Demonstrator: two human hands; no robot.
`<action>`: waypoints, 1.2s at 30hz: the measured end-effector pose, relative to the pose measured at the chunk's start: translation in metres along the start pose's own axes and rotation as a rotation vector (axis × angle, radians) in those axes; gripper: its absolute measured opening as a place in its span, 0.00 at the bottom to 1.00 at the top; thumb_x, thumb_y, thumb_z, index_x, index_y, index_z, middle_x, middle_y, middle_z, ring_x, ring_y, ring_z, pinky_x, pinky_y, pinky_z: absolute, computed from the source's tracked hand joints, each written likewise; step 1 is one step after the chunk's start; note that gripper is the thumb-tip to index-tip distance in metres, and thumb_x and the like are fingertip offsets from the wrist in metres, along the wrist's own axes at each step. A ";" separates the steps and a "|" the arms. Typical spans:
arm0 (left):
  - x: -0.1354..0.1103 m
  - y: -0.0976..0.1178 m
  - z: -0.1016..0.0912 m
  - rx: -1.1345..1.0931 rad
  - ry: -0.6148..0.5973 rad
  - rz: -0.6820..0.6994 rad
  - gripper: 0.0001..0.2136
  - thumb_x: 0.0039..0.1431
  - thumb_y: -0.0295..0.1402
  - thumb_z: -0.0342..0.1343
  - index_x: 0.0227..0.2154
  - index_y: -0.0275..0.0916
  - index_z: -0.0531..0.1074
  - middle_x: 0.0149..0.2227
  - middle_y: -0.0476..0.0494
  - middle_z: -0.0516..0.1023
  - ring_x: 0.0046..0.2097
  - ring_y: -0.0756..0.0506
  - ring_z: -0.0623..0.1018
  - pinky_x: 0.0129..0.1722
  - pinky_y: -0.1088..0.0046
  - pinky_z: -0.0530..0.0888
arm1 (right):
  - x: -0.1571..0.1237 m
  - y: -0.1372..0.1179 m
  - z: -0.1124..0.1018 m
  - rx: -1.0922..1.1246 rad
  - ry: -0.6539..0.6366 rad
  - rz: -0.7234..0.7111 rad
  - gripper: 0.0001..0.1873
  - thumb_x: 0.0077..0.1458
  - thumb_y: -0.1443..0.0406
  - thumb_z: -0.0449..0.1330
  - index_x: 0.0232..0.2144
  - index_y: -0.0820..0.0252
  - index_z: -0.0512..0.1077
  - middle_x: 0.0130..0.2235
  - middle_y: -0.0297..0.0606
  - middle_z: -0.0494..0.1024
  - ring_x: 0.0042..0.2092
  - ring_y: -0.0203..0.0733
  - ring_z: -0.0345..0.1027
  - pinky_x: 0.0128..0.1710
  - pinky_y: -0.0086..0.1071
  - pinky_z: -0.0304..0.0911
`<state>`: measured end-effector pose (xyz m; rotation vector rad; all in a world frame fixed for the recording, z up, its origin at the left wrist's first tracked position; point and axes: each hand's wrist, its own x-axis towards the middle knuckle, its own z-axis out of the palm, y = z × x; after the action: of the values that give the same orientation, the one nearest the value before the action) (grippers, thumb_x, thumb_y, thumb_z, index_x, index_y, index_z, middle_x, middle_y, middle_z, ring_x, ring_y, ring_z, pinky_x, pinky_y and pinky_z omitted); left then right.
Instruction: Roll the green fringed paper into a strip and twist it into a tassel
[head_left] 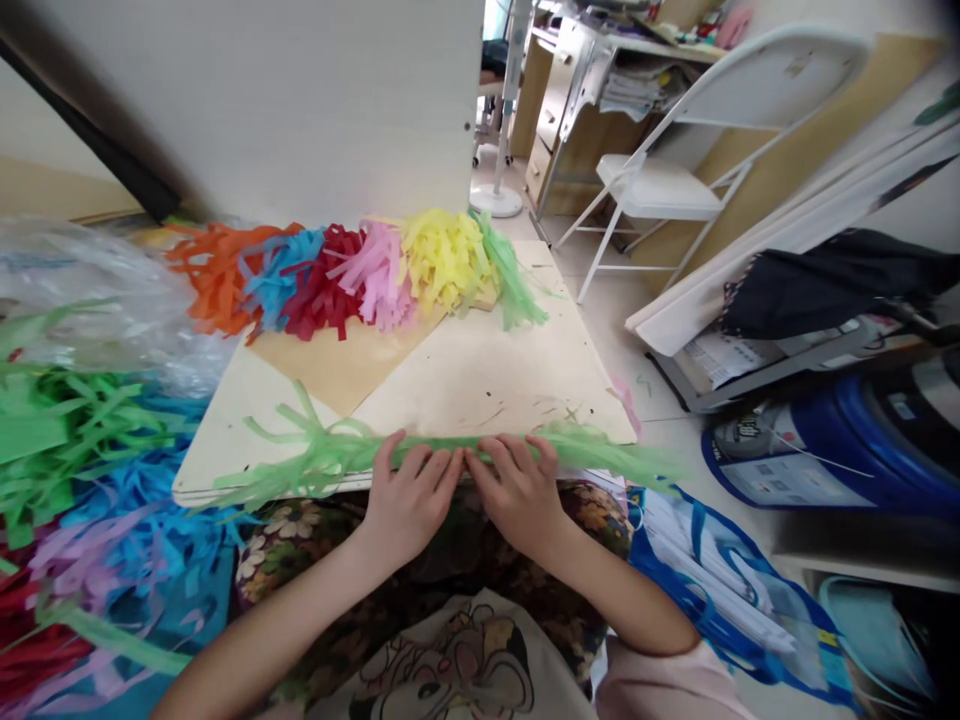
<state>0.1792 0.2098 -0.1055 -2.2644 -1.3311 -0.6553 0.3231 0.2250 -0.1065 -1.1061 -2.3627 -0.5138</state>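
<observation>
A long green fringed paper strip (322, 452) lies along the near edge of a pale wooden board (480, 375). My left hand (409, 500) and my right hand (517, 490) sit side by side on its middle, fingers curled over and pressing the strip. At the board's far end a tan cardboard triangle (337, 365) carries a row of fringed paper tufts (360, 270) in orange, blue, red, pink, yellow and green.
Loose fringed paper in green, blue, purple and red (82, 500) piles at my left, with crumpled clear plastic (97, 290) behind it. A white panel (300, 100) stands beyond the board. A white folding chair (675, 170), leaning boards and a blue bag (712, 590) crowd the right.
</observation>
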 end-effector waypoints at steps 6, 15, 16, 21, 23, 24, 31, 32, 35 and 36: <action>0.006 -0.010 0.001 -0.021 -0.108 0.004 0.05 0.51 0.27 0.48 0.25 0.35 0.68 0.23 0.47 0.70 0.28 0.48 0.68 0.31 0.71 0.62 | 0.005 0.015 -0.007 0.105 -0.150 0.066 0.05 0.49 0.69 0.52 0.25 0.59 0.67 0.27 0.31 0.71 0.33 0.35 0.58 0.38 0.34 0.44; 0.014 -0.022 -0.004 0.108 -0.220 -0.060 0.10 0.53 0.31 0.46 0.19 0.35 0.65 0.19 0.44 0.66 0.25 0.45 0.66 0.26 0.70 0.58 | 0.006 0.045 -0.016 0.084 -0.303 0.134 0.12 0.52 0.63 0.50 0.22 0.63 0.66 0.25 0.36 0.69 0.31 0.37 0.57 0.34 0.31 0.45; 0.014 -0.021 -0.004 0.125 -0.224 -0.074 0.10 0.52 0.31 0.46 0.19 0.35 0.65 0.19 0.44 0.66 0.24 0.45 0.66 0.26 0.69 0.58 | 0.007 0.047 -0.015 0.068 -0.321 0.141 0.13 0.52 0.62 0.49 0.21 0.63 0.66 0.24 0.36 0.69 0.31 0.38 0.57 0.34 0.31 0.45; 0.016 -0.015 -0.003 0.218 -0.251 -0.123 0.11 0.52 0.32 0.46 0.18 0.35 0.63 0.18 0.43 0.65 0.24 0.44 0.65 0.25 0.69 0.57 | 0.010 0.048 -0.013 -0.012 -0.389 0.180 0.14 0.50 0.59 0.50 0.21 0.63 0.65 0.24 0.37 0.69 0.30 0.40 0.56 0.32 0.31 0.44; 0.018 -0.014 -0.004 0.240 -0.274 -0.130 0.11 0.53 0.32 0.45 0.17 0.35 0.63 0.18 0.43 0.64 0.23 0.44 0.65 0.24 0.69 0.57 | 0.012 0.047 -0.013 -0.041 -0.423 0.189 0.14 0.50 0.59 0.51 0.21 0.63 0.66 0.24 0.38 0.69 0.30 0.40 0.57 0.31 0.31 0.44; 0.019 -0.015 -0.004 0.247 -0.288 -0.132 0.12 0.53 0.32 0.45 0.17 0.35 0.63 0.18 0.43 0.64 0.23 0.44 0.65 0.24 0.69 0.57 | 0.013 0.046 -0.013 -0.056 -0.442 0.190 0.13 0.50 0.60 0.51 0.21 0.63 0.66 0.24 0.38 0.69 0.30 0.40 0.57 0.31 0.31 0.43; 0.023 -0.015 -0.005 0.244 -0.322 -0.136 0.12 0.53 0.31 0.44 0.18 0.34 0.63 0.18 0.42 0.65 0.23 0.44 0.66 0.24 0.69 0.57 | 0.019 0.041 -0.013 -0.166 -0.516 0.159 0.13 0.50 0.61 0.51 0.21 0.65 0.65 0.23 0.41 0.68 0.29 0.42 0.57 0.29 0.32 0.42; 0.023 -0.015 -0.004 0.240 -0.324 -0.133 0.12 0.53 0.31 0.44 0.18 0.34 0.63 0.18 0.42 0.65 0.23 0.44 0.66 0.24 0.69 0.57 | 0.020 0.041 -0.013 -0.175 -0.521 0.159 0.13 0.50 0.61 0.51 0.21 0.65 0.65 0.23 0.41 0.68 0.29 0.42 0.58 0.29 0.32 0.42; 0.024 -0.016 -0.004 0.232 -0.331 -0.130 0.13 0.54 0.32 0.44 0.17 0.34 0.64 0.18 0.42 0.65 0.23 0.44 0.66 0.24 0.69 0.56 | 0.021 0.040 -0.012 -0.193 -0.537 0.163 0.13 0.49 0.61 0.51 0.21 0.65 0.65 0.23 0.42 0.69 0.28 0.42 0.58 0.29 0.32 0.42; 0.024 -0.017 -0.004 0.231 -0.338 -0.130 0.13 0.54 0.32 0.44 0.17 0.34 0.64 0.18 0.42 0.65 0.23 0.44 0.66 0.24 0.69 0.56 | 0.022 0.040 -0.012 -0.197 -0.544 0.167 0.13 0.49 0.61 0.52 0.21 0.65 0.65 0.23 0.42 0.69 0.28 0.42 0.59 0.29 0.33 0.42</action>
<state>0.1739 0.2310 -0.0861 -2.1759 -1.6286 -0.1470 0.3455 0.2558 -0.0793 -1.6947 -2.6734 -0.4321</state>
